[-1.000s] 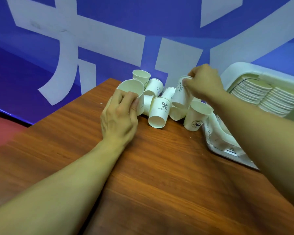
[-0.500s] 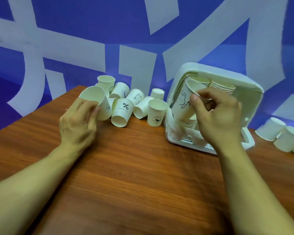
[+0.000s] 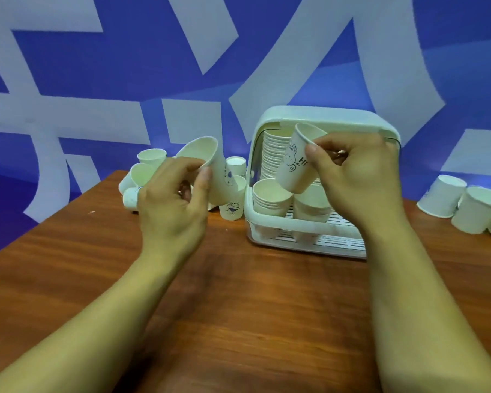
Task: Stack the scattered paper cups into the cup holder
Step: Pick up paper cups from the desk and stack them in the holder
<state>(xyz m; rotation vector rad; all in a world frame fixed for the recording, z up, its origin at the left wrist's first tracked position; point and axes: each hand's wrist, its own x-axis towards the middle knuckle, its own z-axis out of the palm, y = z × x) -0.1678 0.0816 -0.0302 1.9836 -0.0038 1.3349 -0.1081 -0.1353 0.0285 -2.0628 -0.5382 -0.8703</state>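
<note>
Brown wood-grain table point(image 3: 238, 313) fills the lower view, backed by a blue wall point(image 3: 125, 66) with large white shapes. One white plastic cup holder point(image 3: 323, 116) stands on the table, right of centre, and serves as the landmark.

Well left of the cup holder, a cluster of loose cups point(image 3: 151, 158) sits near the table's back edge. At least six white paper cups can be counted there, some upright and some on their sides. Several are partly hidden, so the exact number is unclear.

Just left of the cup holder, in front of that cluster, the left hand point(image 3: 173, 208) is raised off the table. Its thumb and fingers curl round one tilted cup point(image 3: 213, 168), whose mouth faces up and to the left.

Inside the cup holder's open front, three stacks show. One tall stack point(image 3: 271, 154) rises at the back left, and two short stacks point(image 3: 271, 198) stand side by side in front on a slatted floor. The right part of the inside is hidden.

The right hand point(image 3: 357, 180) is in front of the cup holder's opening. Its thumb and fingertips pinch the rim of one rabbit cup point(image 3: 294, 165), which bears a black drawing. This cup tilts base-down just over the two short stacks; contact cannot be judged.

Well right of the cup holder, three more cups point(image 3: 441, 197) rest on the table, the last cut off by the frame.
</note>
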